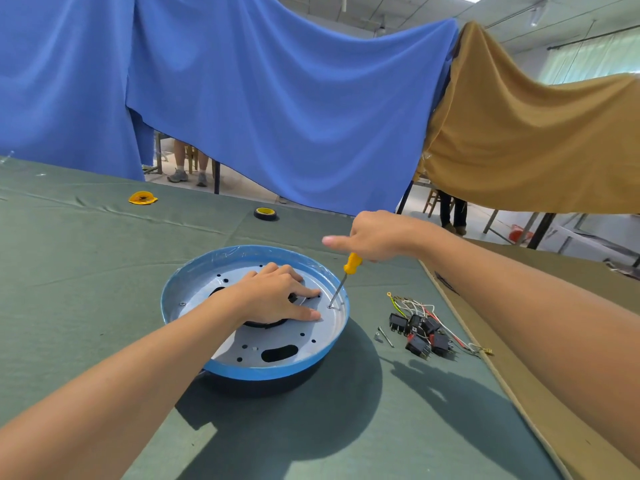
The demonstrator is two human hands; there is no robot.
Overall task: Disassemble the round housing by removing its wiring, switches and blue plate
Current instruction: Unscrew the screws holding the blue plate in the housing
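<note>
The round housing [277,382] sits dark-walled on the green cloth in the middle of the head view. The blue-rimmed plate [249,370] lies in its top, with a pale perforated face. My left hand [277,297] presses flat on the plate's centre, fingers straight. My right hand [375,235] grips a yellow-handled screwdriver [346,277], index finger stretched out; its tip stands on a screw [330,306] near the plate's right edge. Several black switches [420,334] with their coloured wiring [427,310] lie in a bunch on the cloth to the right.
A loose bolt and nut [384,337] lie between housing and switches. A tape roll [266,213] and a yellow cap [142,198] sit farther back. Brown board [554,393] borders the cloth on the right. Blue and tan sheets hang behind; other people's legs show below them.
</note>
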